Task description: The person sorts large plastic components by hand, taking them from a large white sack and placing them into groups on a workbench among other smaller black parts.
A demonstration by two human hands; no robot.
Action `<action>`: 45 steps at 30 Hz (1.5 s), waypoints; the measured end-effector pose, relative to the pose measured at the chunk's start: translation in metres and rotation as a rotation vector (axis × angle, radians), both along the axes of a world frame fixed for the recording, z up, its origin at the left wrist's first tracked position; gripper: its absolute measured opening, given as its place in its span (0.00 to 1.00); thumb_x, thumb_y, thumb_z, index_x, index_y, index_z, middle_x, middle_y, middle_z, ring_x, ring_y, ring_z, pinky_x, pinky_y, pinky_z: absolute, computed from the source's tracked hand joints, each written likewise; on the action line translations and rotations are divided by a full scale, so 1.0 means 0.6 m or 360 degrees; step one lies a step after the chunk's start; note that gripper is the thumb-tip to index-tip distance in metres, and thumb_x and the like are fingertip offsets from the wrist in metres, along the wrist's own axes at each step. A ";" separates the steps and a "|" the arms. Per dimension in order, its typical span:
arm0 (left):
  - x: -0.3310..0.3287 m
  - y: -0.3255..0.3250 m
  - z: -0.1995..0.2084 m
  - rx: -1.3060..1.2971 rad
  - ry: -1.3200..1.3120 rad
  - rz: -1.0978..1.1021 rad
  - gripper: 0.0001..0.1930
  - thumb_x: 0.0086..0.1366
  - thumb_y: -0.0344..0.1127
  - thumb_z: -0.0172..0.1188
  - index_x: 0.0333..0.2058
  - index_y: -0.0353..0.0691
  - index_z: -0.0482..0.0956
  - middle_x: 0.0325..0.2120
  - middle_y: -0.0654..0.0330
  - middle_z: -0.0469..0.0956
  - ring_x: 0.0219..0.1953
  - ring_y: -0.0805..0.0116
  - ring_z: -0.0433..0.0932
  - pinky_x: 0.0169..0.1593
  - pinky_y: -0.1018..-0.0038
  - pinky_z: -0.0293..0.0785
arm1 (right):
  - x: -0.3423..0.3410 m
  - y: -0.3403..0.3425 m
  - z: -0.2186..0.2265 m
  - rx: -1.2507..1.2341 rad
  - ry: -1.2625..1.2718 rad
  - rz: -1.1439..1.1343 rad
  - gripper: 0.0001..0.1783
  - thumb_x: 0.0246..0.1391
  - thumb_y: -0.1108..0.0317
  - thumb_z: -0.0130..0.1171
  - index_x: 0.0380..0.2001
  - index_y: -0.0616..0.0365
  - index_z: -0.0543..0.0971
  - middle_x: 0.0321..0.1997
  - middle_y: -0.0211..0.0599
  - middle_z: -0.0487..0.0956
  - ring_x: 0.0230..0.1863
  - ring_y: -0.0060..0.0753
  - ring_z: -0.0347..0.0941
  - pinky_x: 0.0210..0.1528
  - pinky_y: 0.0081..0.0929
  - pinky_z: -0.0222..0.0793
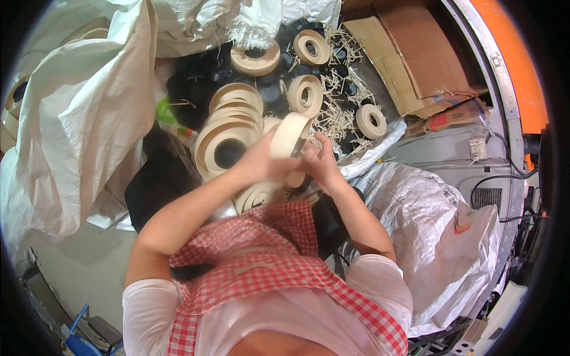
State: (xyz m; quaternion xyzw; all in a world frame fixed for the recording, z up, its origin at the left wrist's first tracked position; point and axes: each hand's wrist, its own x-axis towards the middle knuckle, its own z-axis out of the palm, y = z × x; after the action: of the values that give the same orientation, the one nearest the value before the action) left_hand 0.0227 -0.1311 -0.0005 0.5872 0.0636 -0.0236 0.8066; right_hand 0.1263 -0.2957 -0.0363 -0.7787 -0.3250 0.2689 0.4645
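Note:
A cream plastic ring [287, 134] stands tilted above the pile, with my left hand [260, 161] closed around its lower side. My right hand [321, 165] is at the ring's right edge, thumb and fingertips drawn together there and another finger raised. Something small and dark shows by those fingertips; its kind is too small to make out. Just left of my left hand lies a row of overlapping cream rings [208, 140]. More cream rings [255, 196] lie below my wrists, partly hidden by my arms and the checked apron.
Black round parts [270, 91] and many short cream sprue-like sticks [337, 115] cover the work surface, with single rings among them. White woven sacks [98, 113] hang at the left; another sack [415, 231] lies at the right. A cardboard box [415, 53] stands at the back right.

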 end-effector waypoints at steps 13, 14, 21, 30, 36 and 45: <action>0.003 0.020 -0.027 0.0032 0.0021 -0.0424 0.23 0.58 0.40 0.60 0.49 0.35 0.70 0.42 0.58 0.74 0.40 0.74 0.74 0.38 0.77 0.74 | -0.068 -0.004 0.072 0.0169 -0.0208 0.0369 0.22 0.40 0.75 0.62 0.43 0.58 0.70 0.42 0.37 0.73 0.43 0.36 0.72 0.45 0.33 0.69; 0.002 0.013 -0.026 0.0064 0.0016 -0.0355 0.25 0.57 0.39 0.61 0.51 0.35 0.68 0.42 0.60 0.74 0.39 0.76 0.73 0.37 0.78 0.73 | -0.057 -0.012 0.046 0.0111 0.0267 0.0122 0.29 0.44 0.78 0.60 0.51 0.56 0.63 0.48 0.39 0.70 0.49 0.35 0.69 0.47 0.34 0.69; 0.002 0.001 -0.016 -0.0046 0.0164 -0.0316 0.32 0.54 0.36 0.63 0.56 0.39 0.60 0.39 0.61 0.74 0.37 0.76 0.74 0.37 0.78 0.73 | -0.046 -0.027 -0.022 0.0297 0.0566 -0.0009 0.39 0.51 0.80 0.52 0.62 0.54 0.46 0.49 0.42 0.70 0.46 0.34 0.71 0.44 0.32 0.72; -0.008 -0.008 -0.018 0.0292 0.0060 0.0012 0.30 0.55 0.33 0.61 0.55 0.38 0.61 0.36 0.60 0.75 0.31 0.75 0.74 0.32 0.78 0.74 | -0.017 -0.014 0.042 -0.0030 0.1754 0.0057 0.42 0.54 0.69 0.55 0.65 0.50 0.42 0.49 0.45 0.71 0.47 0.34 0.72 0.42 0.30 0.73; -0.010 -0.006 -0.006 0.0237 0.0194 -0.0138 0.27 0.57 0.31 0.59 0.54 0.36 0.61 0.39 0.59 0.73 0.39 0.74 0.73 0.40 0.78 0.72 | -0.056 -0.008 0.054 -0.0201 -0.0622 0.0146 0.43 0.53 0.61 0.58 0.63 0.61 0.46 0.44 0.47 0.74 0.41 0.37 0.74 0.39 0.30 0.73; -0.022 -0.013 -0.040 0.0190 -0.0053 0.0296 0.29 0.55 0.30 0.59 0.55 0.35 0.60 0.44 0.60 0.71 0.43 0.74 0.71 0.47 0.76 0.70 | -0.045 0.008 0.103 -0.0568 0.1265 0.0047 0.31 0.63 0.46 0.35 0.33 0.65 0.76 0.20 0.41 0.75 0.16 0.30 0.68 0.17 0.20 0.63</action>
State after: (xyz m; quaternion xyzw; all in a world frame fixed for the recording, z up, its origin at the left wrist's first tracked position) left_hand 0.0094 -0.1388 -0.0246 0.6261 0.1057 0.0649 0.7698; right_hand 0.0993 -0.2909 0.0257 -0.6779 -0.0803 0.6064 0.4078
